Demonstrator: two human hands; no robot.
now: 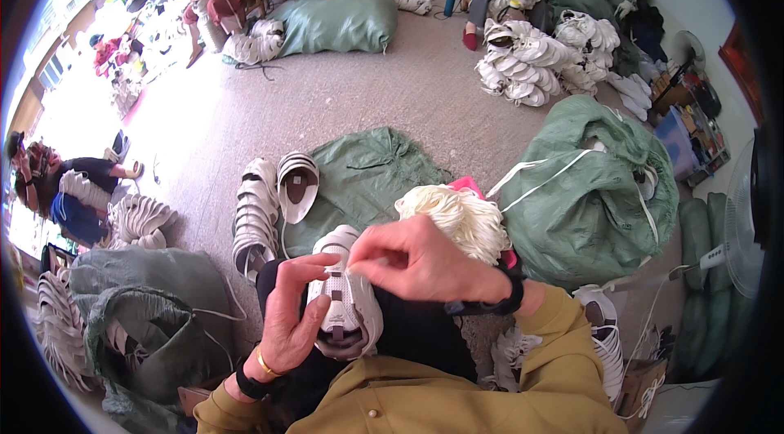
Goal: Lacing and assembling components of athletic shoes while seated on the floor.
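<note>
Our right hand (425,258) pinches its fingertips together at the top of the white shoe upper (347,303); what they grip is too fine to make out. Our left hand (287,316) clamps the upper's side, hiding that edge. The upper sits on our dark lap. Beyond lie a bundle of cream laces (457,218), a stack of uppers (255,218) and a green sack (588,189).

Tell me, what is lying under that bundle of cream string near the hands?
The bundle of cream string rests on something bright pink, only a corner showing. A flattened green sack lies beside it. The right hand covers the bundle's near edge, so the rest is hidden.
</note>
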